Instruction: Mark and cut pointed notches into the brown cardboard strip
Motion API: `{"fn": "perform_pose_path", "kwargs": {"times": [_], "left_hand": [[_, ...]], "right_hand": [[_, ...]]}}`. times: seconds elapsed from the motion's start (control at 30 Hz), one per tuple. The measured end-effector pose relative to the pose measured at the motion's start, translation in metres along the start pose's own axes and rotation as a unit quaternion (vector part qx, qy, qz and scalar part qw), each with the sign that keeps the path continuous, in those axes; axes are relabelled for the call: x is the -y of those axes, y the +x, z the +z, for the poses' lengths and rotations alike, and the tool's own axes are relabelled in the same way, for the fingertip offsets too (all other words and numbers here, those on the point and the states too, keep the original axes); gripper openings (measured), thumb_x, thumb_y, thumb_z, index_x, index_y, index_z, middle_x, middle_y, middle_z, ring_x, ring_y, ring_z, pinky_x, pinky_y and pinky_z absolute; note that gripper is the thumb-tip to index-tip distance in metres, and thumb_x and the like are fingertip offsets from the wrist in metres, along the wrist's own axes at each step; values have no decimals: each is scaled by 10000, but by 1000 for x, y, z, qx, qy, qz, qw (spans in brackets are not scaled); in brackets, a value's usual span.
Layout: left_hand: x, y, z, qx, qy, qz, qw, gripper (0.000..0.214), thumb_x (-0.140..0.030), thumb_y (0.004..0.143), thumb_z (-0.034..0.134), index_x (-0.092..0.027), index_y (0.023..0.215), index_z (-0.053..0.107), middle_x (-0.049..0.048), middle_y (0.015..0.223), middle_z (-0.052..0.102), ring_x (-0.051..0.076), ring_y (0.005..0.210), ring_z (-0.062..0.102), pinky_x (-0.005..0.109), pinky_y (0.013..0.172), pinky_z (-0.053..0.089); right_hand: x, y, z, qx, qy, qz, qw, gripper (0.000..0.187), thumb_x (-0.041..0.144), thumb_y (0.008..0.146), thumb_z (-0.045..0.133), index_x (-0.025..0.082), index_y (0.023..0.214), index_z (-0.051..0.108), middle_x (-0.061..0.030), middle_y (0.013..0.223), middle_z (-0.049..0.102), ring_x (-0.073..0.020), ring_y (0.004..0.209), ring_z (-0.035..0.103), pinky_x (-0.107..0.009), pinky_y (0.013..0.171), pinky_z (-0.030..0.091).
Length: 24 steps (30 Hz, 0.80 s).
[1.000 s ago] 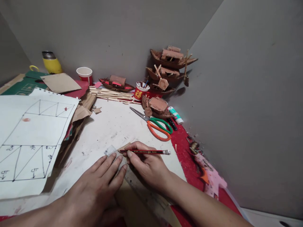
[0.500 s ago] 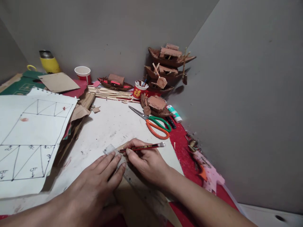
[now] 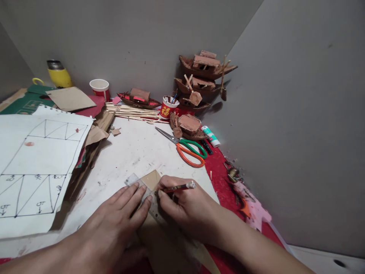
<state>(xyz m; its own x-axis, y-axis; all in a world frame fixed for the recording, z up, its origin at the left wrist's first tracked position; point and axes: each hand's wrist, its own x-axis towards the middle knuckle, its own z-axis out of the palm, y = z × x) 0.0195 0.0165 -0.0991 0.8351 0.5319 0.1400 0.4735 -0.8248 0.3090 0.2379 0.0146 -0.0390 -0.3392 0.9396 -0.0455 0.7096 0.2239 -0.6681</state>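
Note:
My left hand (image 3: 124,211) lies flat with its fingers stretched out, pressing a clear plastic ruler (image 3: 156,214) onto a piece of tan cardboard (image 3: 168,243). Pinched in my right hand (image 3: 188,203) is a dark red pencil (image 3: 176,188), its tip against the ruler's edge. Pencil lines show on the cardboard's far corner. Beyond my right hand rest scissors (image 3: 190,152) with one green and one orange handle. To the left, a paper sheet (image 3: 42,160) bears a drawn plan with lines and numbers.
Brown model boats (image 3: 207,64) stand stacked at the back right, and another boat (image 3: 139,98) sits behind thin sticks (image 3: 131,113). Paper cups (image 3: 99,89), a yellow bottle (image 3: 59,74) and a glue stick (image 3: 210,136) stand or lie around. Grey walls enclose the table.
My right hand has slid the pencil along the ruler, right and toward me, uncovering the cardboard's marked corner. My left hand and the ruler have stayed put.

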Motion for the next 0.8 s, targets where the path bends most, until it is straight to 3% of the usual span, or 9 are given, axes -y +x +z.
{"fn": "perform_pose_path", "kwargs": {"times": [0.3, 0.5, 0.67, 0.8], "left_hand": [[0, 2, 0, 0, 28, 5, 1000, 817, -472, 752, 677, -161, 1450, 389, 167, 1506, 401, 365, 1392, 337, 515, 1106, 360], [-1, 3, -2, -1, 24, 3, 1000, 807, -426, 734, 693, -156, 1439, 409, 167, 1497, 416, 367, 1390, 340, 517, 1107, 356], [-1, 2, -5, -7, 27, 26, 999, 761, -423, 750, 675, -141, 1417, 442, 179, 1454, 473, 370, 1354, 402, 513, 1080, 392], [-5, -1, 1, -29, 53, 20, 998, 711, -422, 732, 681, -128, 1355, 506, 183, 1399, 535, 378, 1288, 476, 522, 1078, 387]], "right_hand": [[4, -7, 0, 22, -41, 45, 998, 243, 127, 825, 453, 235, 645, 331, 59, 569, 379, -130, 525, 335, -263, 506, 277], [4, -5, -3, 27, -24, 33, 999, 238, 100, 823, 454, 233, 643, 371, 48, 568, 428, -131, 523, 371, -260, 511, 320], [0, -15, -16, -92, 32, -8, 995, 183, 126, 862, 463, 217, 727, 546, 28, 606, 528, -135, 540, 507, -245, 527, 401], [-4, -33, -18, -159, 86, 31, 983, 175, 217, 967, 456, 244, 1020, 621, 11, 753, 668, -140, 640, 632, -226, 592, 495]]}}
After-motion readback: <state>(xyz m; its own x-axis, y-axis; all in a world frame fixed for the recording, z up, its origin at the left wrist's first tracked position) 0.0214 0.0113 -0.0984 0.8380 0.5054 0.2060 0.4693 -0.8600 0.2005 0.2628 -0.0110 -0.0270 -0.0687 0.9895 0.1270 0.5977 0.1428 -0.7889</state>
